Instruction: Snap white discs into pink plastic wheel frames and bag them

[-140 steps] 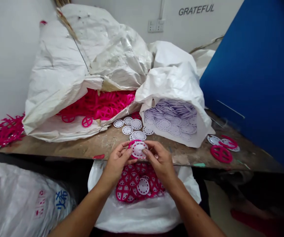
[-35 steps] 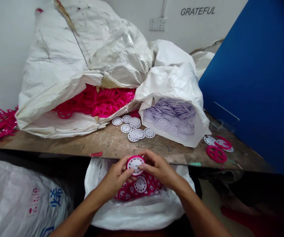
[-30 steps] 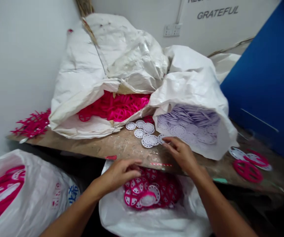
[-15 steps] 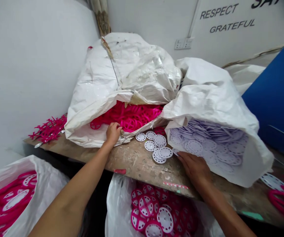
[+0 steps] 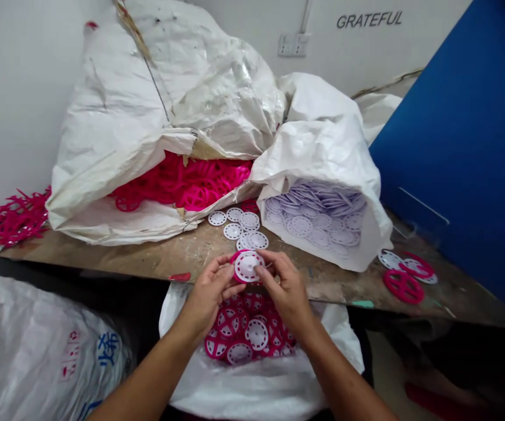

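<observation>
1. Two hands work just off the front edge of a wooden table (image 5: 199,255). The left hand (image 5: 208,295) and the right hand (image 5: 286,291) nearly meet.
2. Between them is one pink ring (image 5: 237,259) with a white disc (image 5: 247,266) sitting inside it. The disc's face is pierced with small holes.
3. Both hands grip together. The left fingers (image 5: 226,270) clamp the ring's edge from one side, and the right fingertips (image 5: 261,266) press on the disc from the other.
4. Ring and disc are held above a white sack (image 5: 256,392), which holds a heap of pink wheels (image 5: 246,333) with white centers.
5. On the table, loose white discs (image 5: 246,228) lie in a small cluster beyond the hands. They sit beside a bulging woven bag (image 5: 322,140) packed with more discs and another bag (image 5: 112,105) full of pink rings (image 5: 182,184).
6. Farther right on the table lie pink wheels (image 5: 404,286). Pink scrap (image 5: 13,219) sits at the left end. Lower left, a third sack (image 5: 45,356) shows blue lettering.
</observation>
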{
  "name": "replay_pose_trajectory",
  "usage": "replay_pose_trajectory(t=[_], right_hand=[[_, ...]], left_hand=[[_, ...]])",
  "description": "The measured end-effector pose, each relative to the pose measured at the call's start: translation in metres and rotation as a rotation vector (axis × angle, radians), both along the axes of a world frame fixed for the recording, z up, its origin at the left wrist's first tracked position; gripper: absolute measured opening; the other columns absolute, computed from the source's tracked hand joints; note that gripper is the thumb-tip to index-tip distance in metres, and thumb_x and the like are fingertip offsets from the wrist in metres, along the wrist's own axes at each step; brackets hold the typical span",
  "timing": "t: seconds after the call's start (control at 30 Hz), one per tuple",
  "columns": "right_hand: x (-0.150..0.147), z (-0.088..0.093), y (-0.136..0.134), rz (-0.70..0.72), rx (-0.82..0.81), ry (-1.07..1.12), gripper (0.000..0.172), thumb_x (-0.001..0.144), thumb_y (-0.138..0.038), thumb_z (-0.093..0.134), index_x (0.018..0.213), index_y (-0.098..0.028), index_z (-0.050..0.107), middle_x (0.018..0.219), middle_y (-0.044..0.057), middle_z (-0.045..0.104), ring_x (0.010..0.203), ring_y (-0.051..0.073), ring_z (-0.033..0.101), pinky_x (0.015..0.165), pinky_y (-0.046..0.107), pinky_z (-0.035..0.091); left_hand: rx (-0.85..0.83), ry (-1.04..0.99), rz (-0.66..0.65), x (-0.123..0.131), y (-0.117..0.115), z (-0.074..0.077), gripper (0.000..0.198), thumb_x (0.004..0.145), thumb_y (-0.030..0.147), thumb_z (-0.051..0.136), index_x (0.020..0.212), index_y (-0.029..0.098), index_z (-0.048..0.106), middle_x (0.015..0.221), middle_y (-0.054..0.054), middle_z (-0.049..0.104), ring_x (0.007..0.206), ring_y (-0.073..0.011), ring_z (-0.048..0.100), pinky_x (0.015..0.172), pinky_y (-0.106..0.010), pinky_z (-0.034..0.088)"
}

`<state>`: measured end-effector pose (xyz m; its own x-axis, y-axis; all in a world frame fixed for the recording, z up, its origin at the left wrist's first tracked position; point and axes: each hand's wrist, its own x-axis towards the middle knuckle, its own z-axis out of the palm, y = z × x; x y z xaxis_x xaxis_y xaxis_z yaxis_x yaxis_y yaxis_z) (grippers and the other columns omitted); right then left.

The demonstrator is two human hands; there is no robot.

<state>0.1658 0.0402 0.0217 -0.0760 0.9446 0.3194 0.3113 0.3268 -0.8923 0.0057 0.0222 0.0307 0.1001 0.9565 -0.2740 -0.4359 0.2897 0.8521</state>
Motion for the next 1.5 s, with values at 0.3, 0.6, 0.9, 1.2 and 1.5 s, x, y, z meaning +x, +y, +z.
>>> replay_pose_trajectory(t=[0.3,0.6,0.9,1.2,1.5], right_hand=[[0.010,0.000,-0.009,0.118,-0.008,-0.061,0.022,0.089,-0.025,0.049,0.103,-0.022,0.065,0.098,0.005,0.067,0.094,0.019,0.061,0.083,0.030,0.046],[0.015,-0.008,-0.015,0.270,-0.349,0.193,0.031,0.083,-0.026,0.056,0.114,-0.023,0.052,0.096,0.003,0.065,0.083,0.016,0.062,0.072,0.027,0.050],[0.021,0.005,0.014,0.362,-0.302,-0.120,0.029,0.082,-0.032,0.059,0.109,-0.022,0.059,0.091,0.003,0.067,0.080,0.018,0.063,0.071,0.029,0.049],[0.022,-0.042,0.092,0.042,0.108,-0.689,0.040,0.086,-0.038,0.053,0.121,-0.020,0.060,0.128,0.011,0.057,0.115,0.030,0.054,0.094,0.047,0.045],[0.023,-0.048,0.090,-0.030,0.178,-0.615,0.038,0.091,-0.042,0.044,0.116,-0.022,0.063,0.117,0.008,0.065,0.108,0.025,0.059,0.087,0.040,0.049]], left_hand=[[0.424,0.621,-0.019,0.009,-0.006,-0.004,0.025,0.088,0.031,0.051,0.106,0.019,0.064,0.110,-0.006,0.066,0.106,-0.0202,0.057,0.097,-0.031,0.041],[0.115,0.318,-0.209,0.008,-0.017,-0.015,0.044,0.079,0.035,0.063,0.117,0.019,0.049,0.097,-0.007,0.068,0.080,-0.0187,0.066,0.067,-0.027,0.052],[0.078,0.449,-0.445,-0.031,-0.015,0.003,0.045,0.076,0.028,0.064,0.118,0.021,0.054,0.096,-0.006,0.069,0.077,-0.0173,0.066,0.063,-0.024,0.049],[0.648,1.411,0.296,-0.114,0.122,0.027,0.022,0.086,0.024,0.048,0.097,0.017,0.066,0.097,-0.007,0.068,0.090,-0.0195,0.062,0.080,-0.029,0.046],[0.649,1.480,0.339,-0.105,0.192,0.001,0.046,0.073,0.014,0.065,0.118,0.019,0.058,0.115,-0.012,0.060,0.112,-0.0287,0.049,0.098,-0.042,0.035]])
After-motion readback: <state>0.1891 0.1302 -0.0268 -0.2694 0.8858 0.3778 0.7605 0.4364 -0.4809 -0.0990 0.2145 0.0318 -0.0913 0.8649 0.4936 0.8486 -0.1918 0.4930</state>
